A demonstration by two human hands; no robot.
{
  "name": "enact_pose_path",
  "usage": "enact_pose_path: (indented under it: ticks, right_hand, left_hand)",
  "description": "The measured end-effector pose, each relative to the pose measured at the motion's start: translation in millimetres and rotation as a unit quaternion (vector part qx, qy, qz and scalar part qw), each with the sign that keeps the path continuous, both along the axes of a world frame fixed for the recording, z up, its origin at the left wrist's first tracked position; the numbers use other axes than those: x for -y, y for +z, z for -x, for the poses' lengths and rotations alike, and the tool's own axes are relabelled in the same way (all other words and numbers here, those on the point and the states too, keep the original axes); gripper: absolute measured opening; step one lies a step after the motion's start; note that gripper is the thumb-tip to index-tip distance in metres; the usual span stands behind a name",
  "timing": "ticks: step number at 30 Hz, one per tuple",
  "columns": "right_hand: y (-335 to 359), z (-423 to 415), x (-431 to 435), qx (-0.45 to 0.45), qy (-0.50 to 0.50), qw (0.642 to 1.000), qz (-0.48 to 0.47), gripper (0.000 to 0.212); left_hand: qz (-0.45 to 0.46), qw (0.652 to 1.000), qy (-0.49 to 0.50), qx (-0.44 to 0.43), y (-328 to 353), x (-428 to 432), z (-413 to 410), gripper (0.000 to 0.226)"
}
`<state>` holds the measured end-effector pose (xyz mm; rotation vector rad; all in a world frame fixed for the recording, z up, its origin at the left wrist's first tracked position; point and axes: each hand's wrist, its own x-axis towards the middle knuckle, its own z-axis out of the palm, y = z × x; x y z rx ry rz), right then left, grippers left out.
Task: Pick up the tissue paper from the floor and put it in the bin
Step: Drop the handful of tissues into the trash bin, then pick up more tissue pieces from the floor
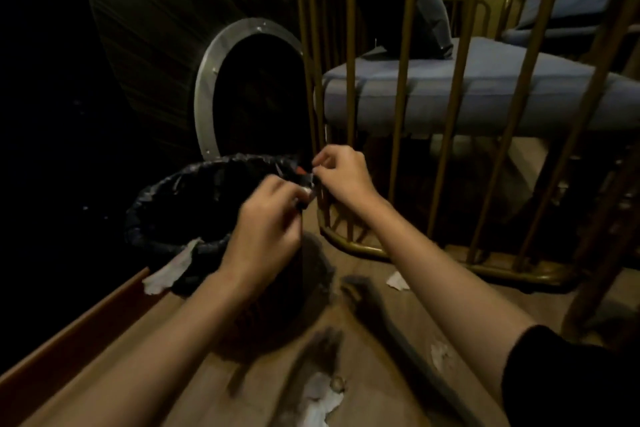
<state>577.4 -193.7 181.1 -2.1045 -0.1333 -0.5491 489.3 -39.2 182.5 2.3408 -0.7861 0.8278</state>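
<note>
A round bin point(166, 218) lined with a black plastic bag stands on the wooden floor at left of centre. Both hands meet over its right rim. My left hand point(266, 218) is closed, with a small white scrap showing at its fingertips. My right hand point(341, 173) pinches the black bag's edge near a red spot. A white tissue point(169, 270) hangs over the bin's near rim. More tissue pieces lie on the floor: one point(397, 280) by the rail base, one point(440, 355) under my right forearm, and a crumpled one point(320, 399) at the bottom.
A brass-coloured metal bed frame point(401, 114) with vertical bars and a blue mattress point(485, 87) stands right behind the bin. A round metal-rimmed opening point(207, 87) sits in the dark wall behind. A wooden skirting point(69, 333) runs along the left. Blurred dark straps point(377, 308) lie on the floor.
</note>
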Motion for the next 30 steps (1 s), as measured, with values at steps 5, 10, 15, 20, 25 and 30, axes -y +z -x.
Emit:
enact_pose_path:
  ticks: [5,10,15,20,25,30]
  right_hand:
    - [-143.0,-4.9,63.7,-0.189,-0.073,0.974,0.099,0.020]
    - [-263.7,8.1,111.8,-0.317,-0.076,0.913,0.247,0.045]
    - [-304.7,22.5,107.6,-0.173,-0.128,0.937,0.274,0.033]
    - [-301.8,18.4,78.7,-0.144,-0.170,0.967,0.120,0.020]
    - [-274.7,-14.7,14.0,-0.111,-0.060,0.983,0.137,0.015]
    - [-295.3,-7.4,-31.3,-0.149,-0.021,0.961,0.232,0.031]
  left_hand:
    - [-0.233,0.929,-0.036,-0.287,-121.8,29.6,15.2,0.043]
    - [-0.367,0.777,-0.021,-0.510,-210.6,12.9,40.3,0.087]
    - [-0.251,0.855,-0.060,-0.450,-245.6,3.5,45.2,0.061]
    - [-0.102,0.905,-0.028,-0.412,-268.9,-8.2,48.2,0.029]
    - [0.031,0.911,0.040,-0.409,-259.0,-15.3,49.1,0.022]
    - [0.037,0.937,0.047,-0.345,-240.5,-23.9,53.8,0.014]
